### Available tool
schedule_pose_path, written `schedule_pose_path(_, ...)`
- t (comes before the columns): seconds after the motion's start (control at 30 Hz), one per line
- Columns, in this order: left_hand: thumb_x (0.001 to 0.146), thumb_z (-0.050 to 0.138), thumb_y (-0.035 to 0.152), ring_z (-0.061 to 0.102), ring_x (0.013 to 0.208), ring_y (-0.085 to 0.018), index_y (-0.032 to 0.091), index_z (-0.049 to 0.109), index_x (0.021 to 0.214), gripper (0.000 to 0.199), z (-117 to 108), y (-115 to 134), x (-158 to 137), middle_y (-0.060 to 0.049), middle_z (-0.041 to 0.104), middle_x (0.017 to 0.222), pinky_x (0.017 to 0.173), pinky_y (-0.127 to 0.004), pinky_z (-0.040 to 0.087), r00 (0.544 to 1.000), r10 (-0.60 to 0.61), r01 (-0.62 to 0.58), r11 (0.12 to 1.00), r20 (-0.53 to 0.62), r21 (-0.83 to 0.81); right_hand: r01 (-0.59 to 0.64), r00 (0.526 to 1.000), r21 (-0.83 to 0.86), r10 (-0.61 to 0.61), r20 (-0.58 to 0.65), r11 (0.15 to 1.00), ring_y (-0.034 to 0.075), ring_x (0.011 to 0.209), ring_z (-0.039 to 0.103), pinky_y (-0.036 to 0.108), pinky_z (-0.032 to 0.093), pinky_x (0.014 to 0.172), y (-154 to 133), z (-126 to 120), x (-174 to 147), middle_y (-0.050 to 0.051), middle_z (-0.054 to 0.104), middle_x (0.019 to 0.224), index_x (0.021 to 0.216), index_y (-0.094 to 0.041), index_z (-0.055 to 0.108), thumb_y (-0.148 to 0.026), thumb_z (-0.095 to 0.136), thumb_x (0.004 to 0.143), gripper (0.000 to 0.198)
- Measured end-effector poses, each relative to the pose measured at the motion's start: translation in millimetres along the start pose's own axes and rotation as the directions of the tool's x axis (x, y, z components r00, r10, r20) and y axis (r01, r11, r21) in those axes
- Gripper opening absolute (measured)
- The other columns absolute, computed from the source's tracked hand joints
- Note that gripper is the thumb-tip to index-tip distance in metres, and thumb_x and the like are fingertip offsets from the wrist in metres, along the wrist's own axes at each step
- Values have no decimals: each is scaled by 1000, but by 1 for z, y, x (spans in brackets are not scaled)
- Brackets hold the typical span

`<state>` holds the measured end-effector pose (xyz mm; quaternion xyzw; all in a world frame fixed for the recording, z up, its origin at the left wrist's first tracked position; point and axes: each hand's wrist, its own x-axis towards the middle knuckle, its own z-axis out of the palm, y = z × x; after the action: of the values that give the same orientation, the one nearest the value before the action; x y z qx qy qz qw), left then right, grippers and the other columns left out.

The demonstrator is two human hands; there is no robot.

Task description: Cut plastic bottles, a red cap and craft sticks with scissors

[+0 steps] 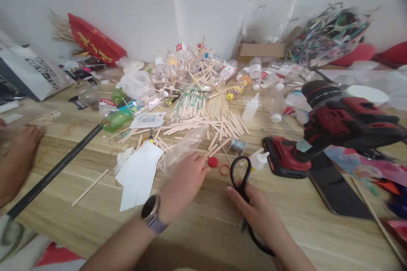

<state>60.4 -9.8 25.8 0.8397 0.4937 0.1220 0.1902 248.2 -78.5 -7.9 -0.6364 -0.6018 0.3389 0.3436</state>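
My right hand (259,209) is closed around black-handled scissors (241,173); one handle loop stands up above the fingers. The blades are largely hidden and blurred. My left hand (186,175), with a watch (151,209) on its wrist, reaches over the table with its fingers bent together. I cannot make out what, if anything, they hold. Just beyond that hand lies a clear plastic bottle (182,150) on its side. Right of its fingertips are a red bottle cap (213,161) and a red ring (224,170). Loose wooden sticks (218,146) lie just behind.
A red and black cordless drill (343,123) and a dark phone (340,190) are at right. White sheets (140,178), a dark strip (57,169) and another person's hand (23,144) are at left. Bottles and sticks pile up along the wall, near a cardboard box (262,49).
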Motion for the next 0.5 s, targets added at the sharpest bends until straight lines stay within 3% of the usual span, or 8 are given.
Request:
schedule_pose_path(0.07,95,54,19,64,103,-28,14,64,115,23,11,8,18,-13,66,112,90,-40,51,995,11,-17,998,101,55,3,1000,26,-3,11,1000,27,72,68,34,53,65,0,-1,0,8,73,74,76,-22,64,-54,49,88,37)
schedule_pose_path(0.13,93,58,18,63,104,-30,11,61,121,29,19,11,31,-16,64,115,90,-42,51,992,13,-22,997,123,73,11,1000,35,-11,15,999,27,73,68,35,54,67,0,-1,0,8,73,75,78,-22,65,-53,49,89,37)
schedule_pose_path(0.23,93,59,19,63,102,-31,8,64,114,24,22,9,38,-18,63,113,89,-43,50,990,16,-29,996,143,85,21,1000,26,-21,9,999,25,66,65,34,52,62,0,-1,0,7,70,69,73,-22,63,-51,49,89,36)
schedule_pose_path(0.4,93,60,23,60,105,-29,12,64,105,17,5,13,16,-14,63,111,93,-42,49,988,36,-40,999,153,25,-6,1000,31,6,-26,1000,21,53,57,29,46,53,-1,-4,-1,0,54,50,67,-23,55,-48,49,89,34)
schedule_pose_path(0.5,92,63,25,61,101,-27,16,65,108,19,4,15,-7,-10,64,109,90,-42,50,963,125,-110,991,237,-78,-22,998,41,24,-62,999,19,51,54,29,44,52,-2,-6,-1,-1,52,50,68,-23,55,-50,49,89,35)
